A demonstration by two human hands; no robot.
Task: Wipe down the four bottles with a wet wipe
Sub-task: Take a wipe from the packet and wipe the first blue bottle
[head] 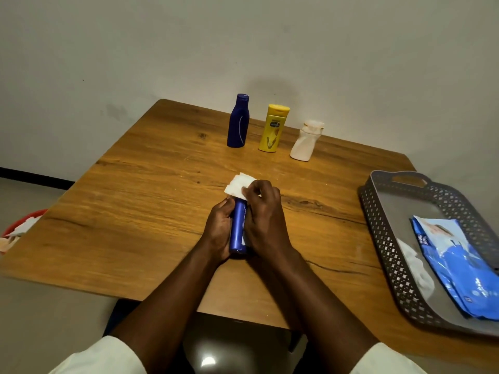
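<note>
A blue bottle (pixel 238 228) lies lengthwise between my hands over the middle of the wooden table (pixel 140 184). My left hand (pixel 219 233) grips its left side. With its fingertips my right hand (pixel 263 214) presses a white wet wipe (pixel 237 185) against the bottle's far end. Three bottles stand upright in a row at the back: a dark blue bottle (pixel 238 122), a yellow bottle (pixel 273 128) and a white bottle (pixel 306 141).
A grey perforated tray (pixel 383 225) sits at the right edge, holding a blue wet-wipe pack (pixel 456 265) and a crumpled white wipe (pixel 414 263). A red bin (pixel 16 228) with used wipes stands on the floor at the left. The wall rises behind the table.
</note>
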